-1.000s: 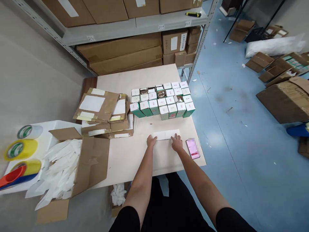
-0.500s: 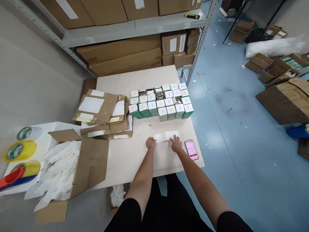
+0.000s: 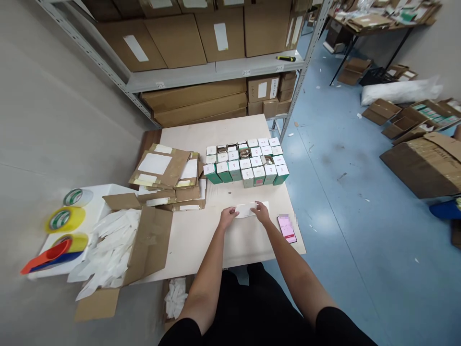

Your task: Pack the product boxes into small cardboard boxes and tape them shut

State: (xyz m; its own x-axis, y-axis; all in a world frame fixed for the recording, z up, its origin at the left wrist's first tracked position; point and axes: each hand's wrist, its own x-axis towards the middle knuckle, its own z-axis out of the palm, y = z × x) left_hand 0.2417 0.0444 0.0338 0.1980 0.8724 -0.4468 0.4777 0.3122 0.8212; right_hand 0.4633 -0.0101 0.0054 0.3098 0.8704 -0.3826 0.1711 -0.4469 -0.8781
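Far to the left of the block of small green boxes sat tape rolls and an open carton of white bags. A stack of flattened cardboard lay just beside the block's left edge. In front of the block, near it but apart, the left hand was curled, its fingers pinching the left end of a white strip held low over the table. The right hand, fingers bent, gripped the strip's right end. A phone lay in front of the block's right corner.
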